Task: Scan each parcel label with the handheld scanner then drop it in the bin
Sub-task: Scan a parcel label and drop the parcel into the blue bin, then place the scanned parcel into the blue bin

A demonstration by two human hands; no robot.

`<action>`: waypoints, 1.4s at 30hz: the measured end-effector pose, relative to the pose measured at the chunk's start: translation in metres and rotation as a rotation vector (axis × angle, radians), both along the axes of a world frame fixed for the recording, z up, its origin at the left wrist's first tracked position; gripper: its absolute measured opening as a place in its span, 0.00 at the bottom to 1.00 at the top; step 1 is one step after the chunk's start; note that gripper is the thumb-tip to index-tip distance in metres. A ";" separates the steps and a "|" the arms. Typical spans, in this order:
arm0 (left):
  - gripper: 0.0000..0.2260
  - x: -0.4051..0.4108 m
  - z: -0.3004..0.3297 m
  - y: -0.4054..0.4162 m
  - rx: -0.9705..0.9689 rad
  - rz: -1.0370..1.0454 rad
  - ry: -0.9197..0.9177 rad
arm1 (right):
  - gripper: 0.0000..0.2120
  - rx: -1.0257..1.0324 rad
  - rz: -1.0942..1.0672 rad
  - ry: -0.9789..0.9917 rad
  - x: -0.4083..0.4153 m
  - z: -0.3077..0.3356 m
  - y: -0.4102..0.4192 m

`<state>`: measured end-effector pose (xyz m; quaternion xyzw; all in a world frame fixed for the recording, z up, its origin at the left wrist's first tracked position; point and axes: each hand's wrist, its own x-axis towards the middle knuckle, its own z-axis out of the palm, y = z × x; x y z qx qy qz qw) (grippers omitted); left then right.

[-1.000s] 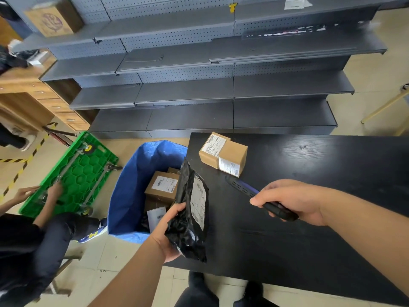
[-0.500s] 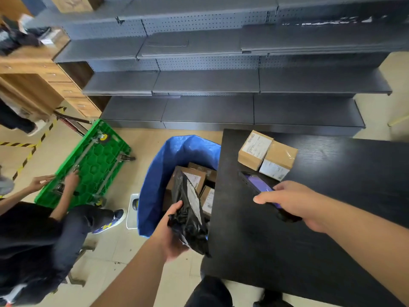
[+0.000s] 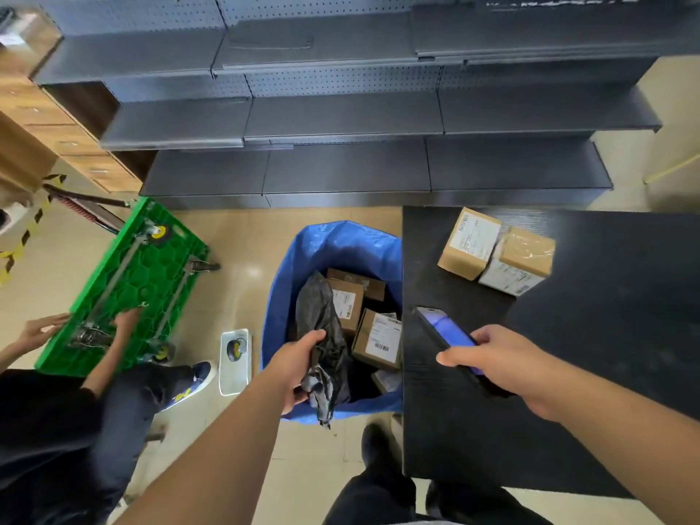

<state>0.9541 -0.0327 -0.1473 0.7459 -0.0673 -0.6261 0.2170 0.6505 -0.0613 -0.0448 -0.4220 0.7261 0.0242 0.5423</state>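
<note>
Gripping a black bag (image 3: 320, 346) by its lower end, the left hand (image 3: 299, 367) holds it over the blue bin (image 3: 303, 255), above the boxes (image 3: 373, 335) inside. The right hand (image 3: 503, 367) clasps the scanner (image 3: 441, 329) over the tabletop's (image 3: 606, 335) left edge. Two boxes (image 3: 496, 252) lie near its far-left corner.

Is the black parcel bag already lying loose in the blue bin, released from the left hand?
No, the left hand grips the black parcel bag over the blue bin.
</note>
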 end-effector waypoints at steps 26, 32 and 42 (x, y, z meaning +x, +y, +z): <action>0.35 -0.052 -0.009 -0.057 -0.283 -0.494 -0.188 | 0.30 0.025 -0.162 0.051 -0.033 0.019 0.013; 0.35 -0.081 0.001 -0.066 -0.350 -0.627 -0.239 | 0.28 0.028 -0.176 0.039 -0.057 0.014 0.013; 0.35 -0.165 0.020 -0.104 -0.407 -0.865 -0.401 | 0.24 0.024 -0.218 -0.010 -0.130 -0.006 0.007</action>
